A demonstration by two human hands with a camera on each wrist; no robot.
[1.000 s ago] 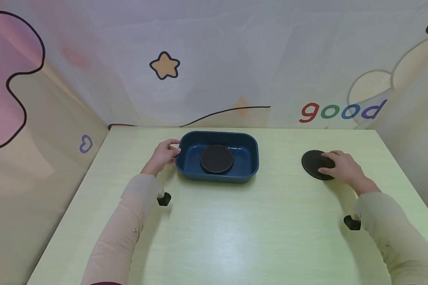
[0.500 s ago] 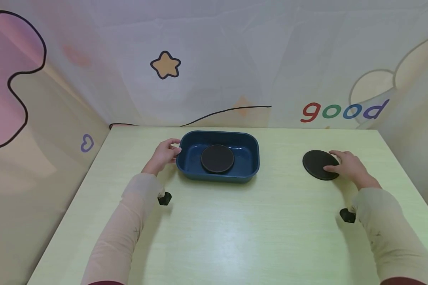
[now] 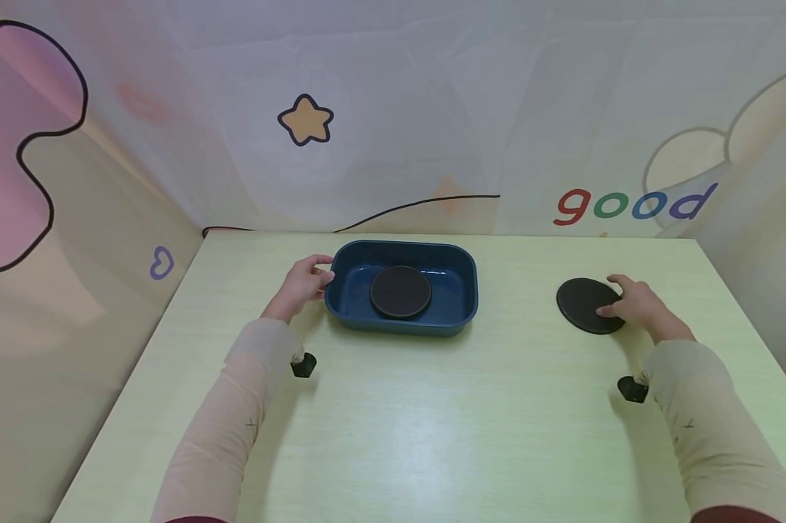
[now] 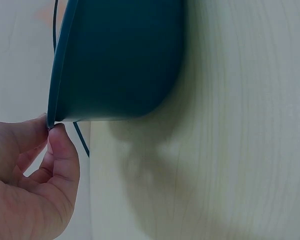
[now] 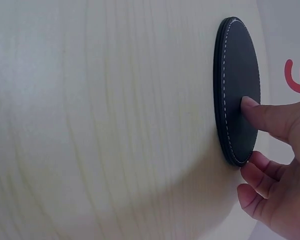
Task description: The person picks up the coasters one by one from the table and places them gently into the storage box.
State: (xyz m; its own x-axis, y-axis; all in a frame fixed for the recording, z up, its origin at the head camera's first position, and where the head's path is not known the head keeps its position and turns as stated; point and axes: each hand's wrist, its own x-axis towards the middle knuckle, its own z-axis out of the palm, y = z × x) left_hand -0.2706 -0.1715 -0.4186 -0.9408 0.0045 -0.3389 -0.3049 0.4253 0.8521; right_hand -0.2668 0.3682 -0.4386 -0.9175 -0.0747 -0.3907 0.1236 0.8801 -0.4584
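A dark blue rectangular dish (image 3: 402,329) stands at the back of the table, left of centre. Its rim is pinched at the left end between the thumb and fingertips of my left hand (image 3: 298,287); the left wrist view shows the same grip beneath the dish wall (image 4: 115,60). Inside the dish lies a round black coaster (image 3: 400,292). Farther right, stitched round black coasters (image 5: 237,85), apparently more than one stacked, lie flat on the table. My right hand (image 3: 643,303) has its thumb on the top face, with curled fingers at the near right edge.
The pale wooden table (image 3: 426,428) meets a printed cloth backdrop (image 3: 393,131) behind the dish, with side cloths at left and right. A black wrist camera (image 3: 632,389) juts from the right sleeve, another black camera (image 3: 304,365) from the left.
My right hand has slid back from over the coasters to their right edge, and its forearm has shifted slightly forward and left. The left hand keeps its hold on the dish.
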